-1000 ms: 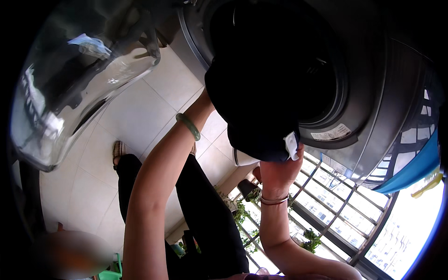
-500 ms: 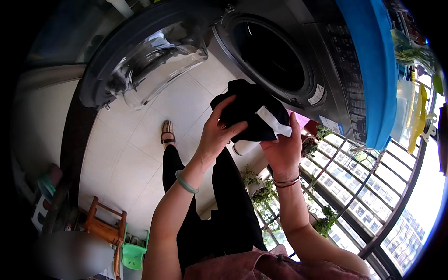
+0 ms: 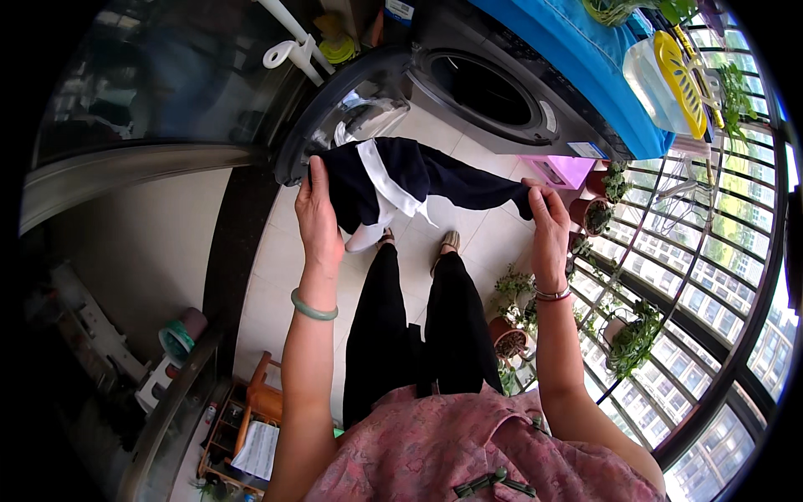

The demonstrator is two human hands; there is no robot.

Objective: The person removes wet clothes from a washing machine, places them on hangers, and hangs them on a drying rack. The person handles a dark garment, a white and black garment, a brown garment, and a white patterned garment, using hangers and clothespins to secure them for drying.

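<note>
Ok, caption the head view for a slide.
Both hands, left and right, stretch a dark garment before an open washing machine.

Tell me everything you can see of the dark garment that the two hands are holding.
The dark garment is navy or black soft cloth with a white band and white lining showing near its middle. It is stretched out sideways in the air, above the tiled floor and in front of the open washing machine. The left hand grips its wider end, and the right hand pinches its narrow end. Part of it hangs down loosely between them.
</note>
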